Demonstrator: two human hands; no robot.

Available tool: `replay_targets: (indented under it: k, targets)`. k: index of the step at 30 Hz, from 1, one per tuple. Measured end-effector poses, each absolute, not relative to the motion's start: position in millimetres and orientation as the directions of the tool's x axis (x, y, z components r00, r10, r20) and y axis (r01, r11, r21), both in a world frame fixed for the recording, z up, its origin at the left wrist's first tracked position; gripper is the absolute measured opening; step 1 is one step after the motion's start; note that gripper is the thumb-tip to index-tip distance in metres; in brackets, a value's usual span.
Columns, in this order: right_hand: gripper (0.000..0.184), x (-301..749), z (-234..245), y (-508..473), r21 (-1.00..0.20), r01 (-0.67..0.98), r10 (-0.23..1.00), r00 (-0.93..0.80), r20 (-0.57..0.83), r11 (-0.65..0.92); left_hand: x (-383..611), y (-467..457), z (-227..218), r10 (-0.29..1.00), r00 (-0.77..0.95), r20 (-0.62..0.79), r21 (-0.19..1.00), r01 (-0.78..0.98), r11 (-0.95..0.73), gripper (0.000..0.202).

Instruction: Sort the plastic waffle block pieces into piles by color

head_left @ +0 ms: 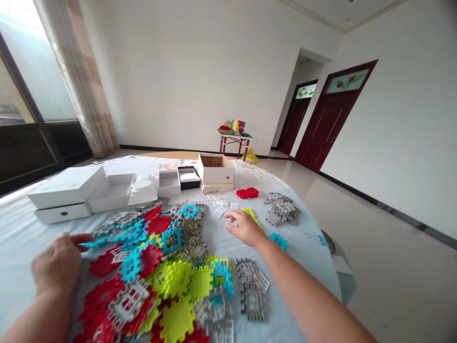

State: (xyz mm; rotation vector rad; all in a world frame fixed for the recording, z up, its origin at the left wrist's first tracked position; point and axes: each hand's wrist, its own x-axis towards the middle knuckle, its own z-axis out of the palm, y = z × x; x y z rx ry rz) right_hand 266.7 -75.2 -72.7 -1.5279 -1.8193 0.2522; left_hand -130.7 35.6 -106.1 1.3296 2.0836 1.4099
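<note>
My left hand rests at the left edge of a heap of plastic interlocking building panels, its fingers stretched toward a blue panel. Whether the fingertips touch it, I cannot tell. My right hand is over the right half of the table, fingers apart and nothing in them, close to several small white window inserts. Partly behind it lies a lime-green panel. The heap mixes red panels, lime panels, blue panels and grey panels.
Past the right hand are a small red stack, a grey pile and blue panels. White boxes and an open box line the back of the cloth-covered round table. A small side table stands beyond.
</note>
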Motion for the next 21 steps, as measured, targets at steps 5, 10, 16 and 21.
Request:
replay_targets:
  k: [5,10,16,21]
  targets:
    - [0.027,212.7,-80.2,-77.5,-0.586,0.751,0.944,-0.157,0.292,0.305,-133.5,38.2,-116.0,0.806,-0.55,0.22,0.882,0.465,0.077,0.054]
    - [0.026,198.2,-91.3,-75.6,-0.55,0.804,0.967,-0.113,0.23,0.225,-139.5,43.7,-123.7,0.805,-0.53,0.268,0.862,0.505,0.046,0.053]
    - [0.013,212.1,-83.1,-79.2,-0.666,0.715,0.968,-0.057,0.246,0.211,-136.4,41.9,-118.3,0.803,-0.55,0.231,0.88,0.469,0.068,0.052]
    - [0.009,230.0,-73.7,-86.3,-0.651,0.709,0.923,0.002,0.385,0.27,-131.3,36.8,-112.0,0.8,-0.559,0.218,0.881,0.466,0.085,0.053]
